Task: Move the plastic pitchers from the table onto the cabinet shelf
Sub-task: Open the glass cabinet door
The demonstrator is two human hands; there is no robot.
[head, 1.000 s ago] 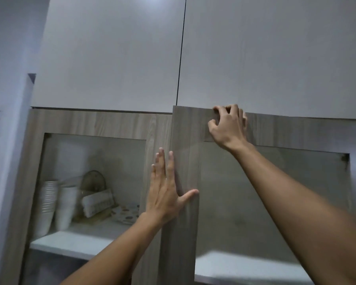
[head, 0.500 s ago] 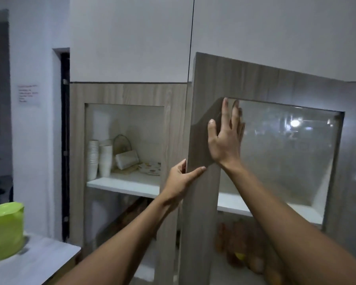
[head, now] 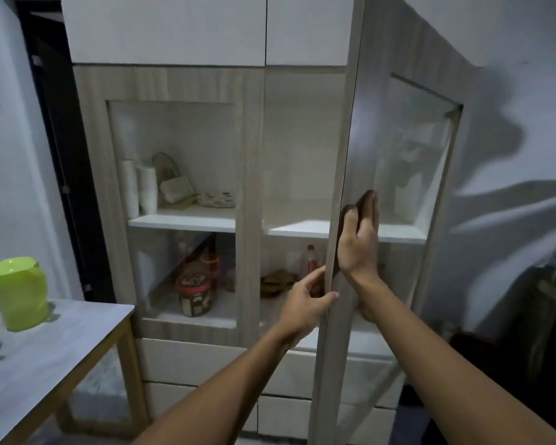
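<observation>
A lime-green plastic pitcher (head: pixel 18 292) with a lid stands on the grey table (head: pixel 55 358) at the far left. The cabinet's right glass door (head: pixel 395 175) is swung open toward me. My right hand (head: pixel 358 239) lies flat, fingers up, against the door's inner face near its edge. My left hand (head: pixel 305 301) pinches the door's front edge lower down, thumb on one side and fingers on the other. The white cabinet shelf (head: pixel 297 228) behind the open door is bare.
The left glass door (head: pixel 174 194) is closed; behind it are stacked white cups (head: pixel 140 187) and a patterned plate (head: pixel 215 200). A dark jar (head: pixel 195 295) and a red-capped bottle (head: pixel 310 261) sit on the lower shelf. White drawers (head: pixel 199 361) lie below. A clear object shows at the table's left edge.
The right door has swung from nearly closed to wide open. My right hand slid from its top edge down its inner face; my left went from flat to pinching the edge. My view dropped.
</observation>
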